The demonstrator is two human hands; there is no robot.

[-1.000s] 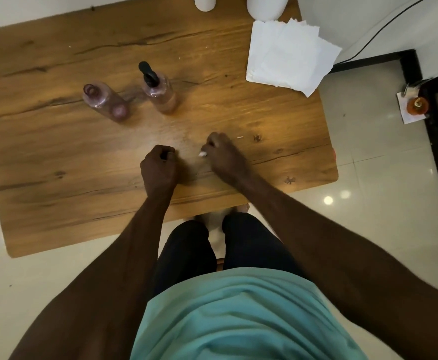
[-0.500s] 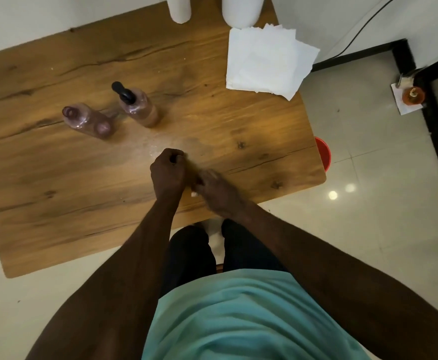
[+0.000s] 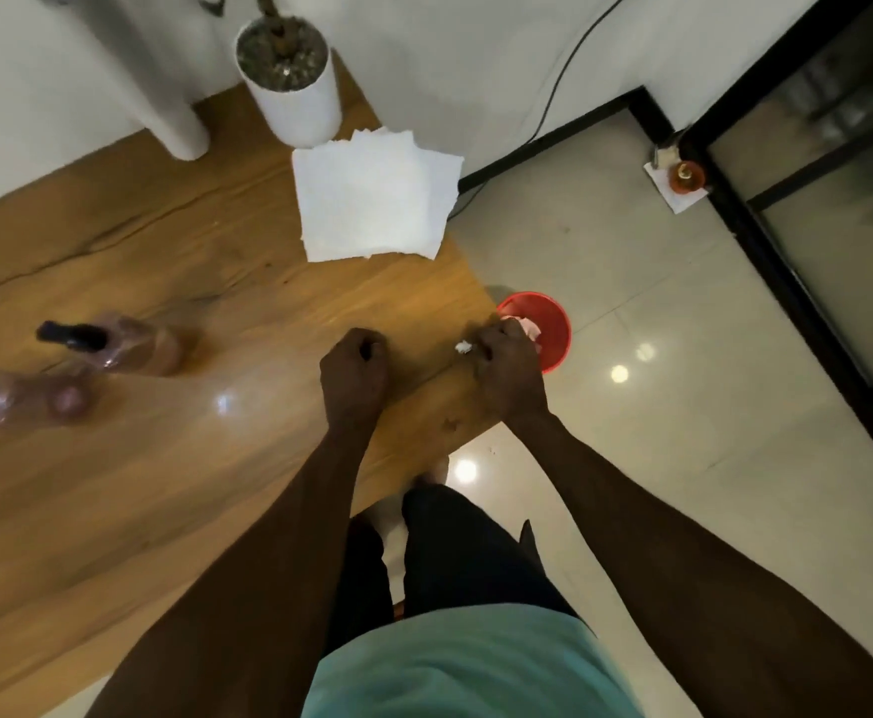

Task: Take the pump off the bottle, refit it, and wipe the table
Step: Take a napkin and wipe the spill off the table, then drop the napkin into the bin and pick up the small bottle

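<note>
Right hand (image 3: 509, 367) moved from table centre to right edge, clutching crumpled white tissue wad (image 3: 463, 347), beside round red bin (image 3: 548, 323) on glossy tile floor. Left hand (image 3: 354, 373) fisted, knuckles on wood-grain table (image 3: 216, 484); contents unclear. Clear pinkish bottle (image 3: 133, 344) with black pump (image 3: 69, 335) near left edge, blurred; second clear bottle (image 3: 20, 401) just beside. Flat tissue stack (image 3: 374, 199) near far right corner.

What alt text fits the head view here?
A person's right hand pinches a crumpled tissue at the wooden table edge, near a red bin on the floor. The left hand rests fisted on the table.
</note>
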